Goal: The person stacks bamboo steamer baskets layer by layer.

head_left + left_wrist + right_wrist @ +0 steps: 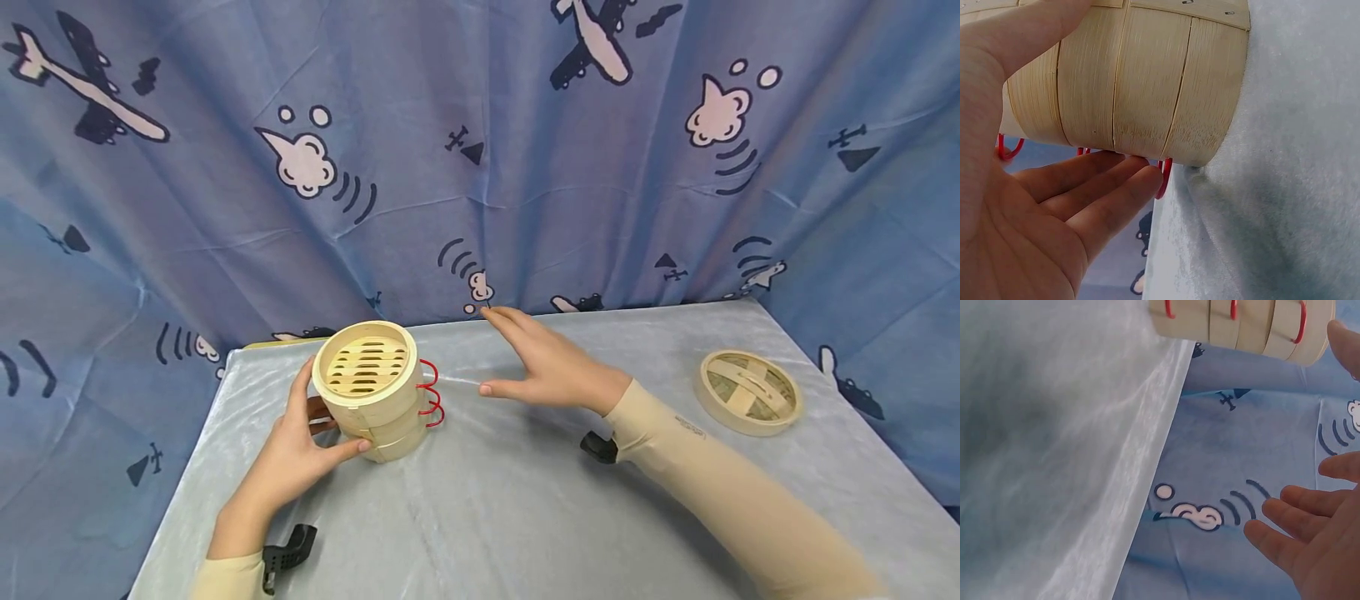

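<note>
A stack of round bamboo steamer baskets (397, 417) stands at the left of the table, its slatted inside visible from above. Red loops (429, 385) stick out from its right side. My left hand (288, 458) holds the stack from the left, thumb at the front and fingers round the far side; the left wrist view shows the thumb and fingers against the bamboo wall (1147, 81). To the right, my right hand (551, 362) is held above the table, apart from the stack. Its fingers are spread and hold nothing.
A round bamboo steamer lid (750, 392) with a woven top lies at the table's right. Grey-white plush cloth covers the table (480, 517). Behind it and at both sides hangs a blue curtain (420, 167) with airplane prints.
</note>
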`<control>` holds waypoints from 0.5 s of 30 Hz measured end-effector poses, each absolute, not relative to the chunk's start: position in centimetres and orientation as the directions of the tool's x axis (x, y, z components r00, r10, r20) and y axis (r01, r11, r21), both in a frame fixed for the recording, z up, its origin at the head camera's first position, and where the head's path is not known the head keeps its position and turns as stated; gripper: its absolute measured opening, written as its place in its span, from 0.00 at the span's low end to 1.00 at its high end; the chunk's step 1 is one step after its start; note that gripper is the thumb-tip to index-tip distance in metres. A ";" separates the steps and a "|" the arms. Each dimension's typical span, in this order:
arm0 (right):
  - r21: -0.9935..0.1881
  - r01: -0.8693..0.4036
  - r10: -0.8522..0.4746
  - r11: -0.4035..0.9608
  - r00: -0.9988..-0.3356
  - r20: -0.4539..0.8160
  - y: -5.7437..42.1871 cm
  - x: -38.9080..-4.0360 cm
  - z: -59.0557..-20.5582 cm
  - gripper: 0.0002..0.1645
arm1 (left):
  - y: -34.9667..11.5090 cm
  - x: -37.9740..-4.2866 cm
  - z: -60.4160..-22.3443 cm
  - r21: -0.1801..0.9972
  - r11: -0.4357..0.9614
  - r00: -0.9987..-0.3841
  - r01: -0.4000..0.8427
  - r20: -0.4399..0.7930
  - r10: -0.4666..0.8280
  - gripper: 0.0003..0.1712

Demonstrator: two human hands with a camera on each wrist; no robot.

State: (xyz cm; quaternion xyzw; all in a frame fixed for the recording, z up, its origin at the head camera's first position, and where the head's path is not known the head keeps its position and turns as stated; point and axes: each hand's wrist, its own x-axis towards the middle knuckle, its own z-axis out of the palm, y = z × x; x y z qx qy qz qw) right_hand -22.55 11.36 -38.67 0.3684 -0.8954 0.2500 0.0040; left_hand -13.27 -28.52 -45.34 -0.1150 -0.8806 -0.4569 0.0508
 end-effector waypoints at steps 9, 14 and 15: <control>-0.448 -0.598 -0.601 0.665 -0.784 0.155 13.7 -22.3 -39.3 0.67 | -28.6 -13.2 -45.1 0.788 0.565 -0.970 0.242 0.190 0.151 0.82; -0.453 -0.575 -0.578 0.682 -0.803 0.148 15.1 -22.1 -39.9 0.68 | -28.5 -13.2 -45.3 0.791 0.562 -0.970 0.243 0.188 0.154 0.82; -0.452 -0.572 -0.574 0.685 -0.805 0.149 15.4 -22.0 -40.1 0.68 | -28.5 -13.3 -45.3 0.792 0.561 -0.970 0.243 0.188 0.154 0.82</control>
